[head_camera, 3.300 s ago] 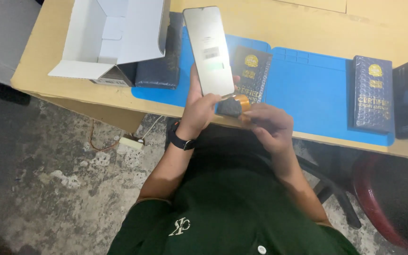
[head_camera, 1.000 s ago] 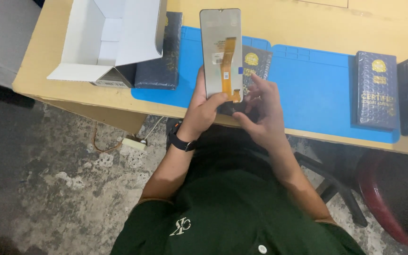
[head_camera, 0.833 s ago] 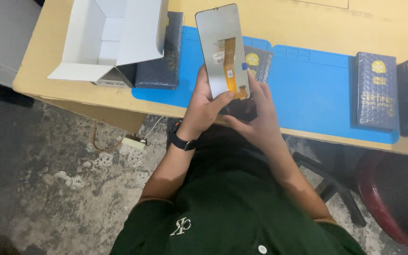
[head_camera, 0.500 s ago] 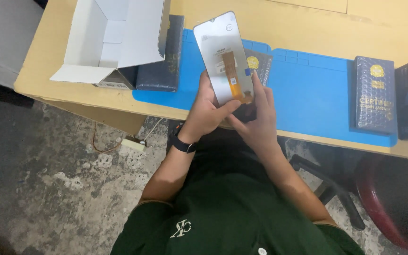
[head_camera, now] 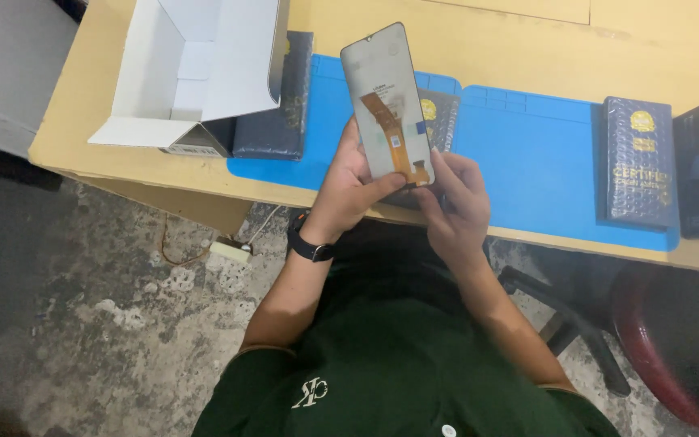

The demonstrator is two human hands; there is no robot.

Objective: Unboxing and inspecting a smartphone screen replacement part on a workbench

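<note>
Phone screen panel (head_camera: pixel 388 105) out of open white box (head_camera: pixel 196 73), held upright: left hand (head_camera: pixel 349 190) grips its lower edge, right hand (head_camera: pixel 456 198) apparently pinches its orange ribbon end. Blue mat (head_camera: pixel 544 162) at 2 o'clock; nothing fitted yet.

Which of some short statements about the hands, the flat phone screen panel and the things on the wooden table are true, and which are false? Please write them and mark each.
1. The left hand holds the grey phone screen panel with the orange flex cable. True.
2. The right hand rests on the blue mat. False: it is at the panel's lower end, by the left hand.
3. The white cardboard box stands open. True.
4. The black wristwatch is on the right wrist. False: it is on the left wrist.
5. The dark blue packet with a gold seal lies on the floor. False: it lies on the mat.
</note>
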